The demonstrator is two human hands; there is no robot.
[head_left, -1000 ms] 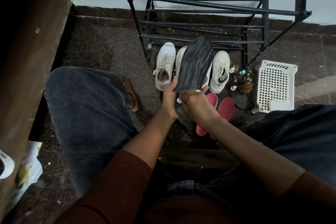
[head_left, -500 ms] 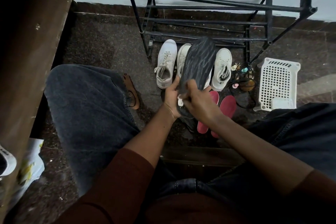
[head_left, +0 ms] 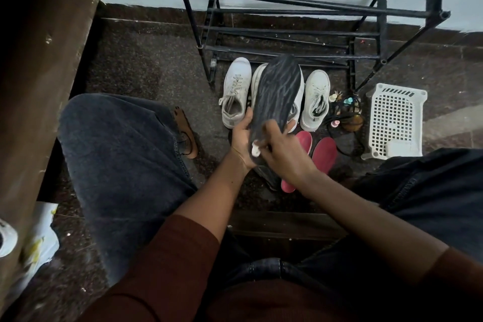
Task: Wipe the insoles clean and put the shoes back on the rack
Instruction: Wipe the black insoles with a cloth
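Note:
My left hand [head_left: 241, 138] grips the heel end of a dark grey striped insole [head_left: 277, 91], held upright over the shoes. My right hand [head_left: 283, 150] pinches a small white wipe [head_left: 255, 148] against the insole's lower part. Behind the insole, white sneakers stand on the floor in front of the black metal shoe rack [head_left: 308, 12]: one at the left [head_left: 236, 93], one at the right [head_left: 315, 99], and more between them, mostly hidden. Two red insoles [head_left: 324, 153] lie on the floor under my right hand.
A white perforated plastic basket [head_left: 396, 117] sits to the right of the rack. Small bottles and a dark tangle [head_left: 347, 115] lie between it and the shoes. A brown sandal [head_left: 187, 133] is beside my left knee. A brown cabinet [head_left: 39, 81] stands at the left.
My right hand with the wipe has slid down the insole toward its heel end. The insole stays upright in my left hand.

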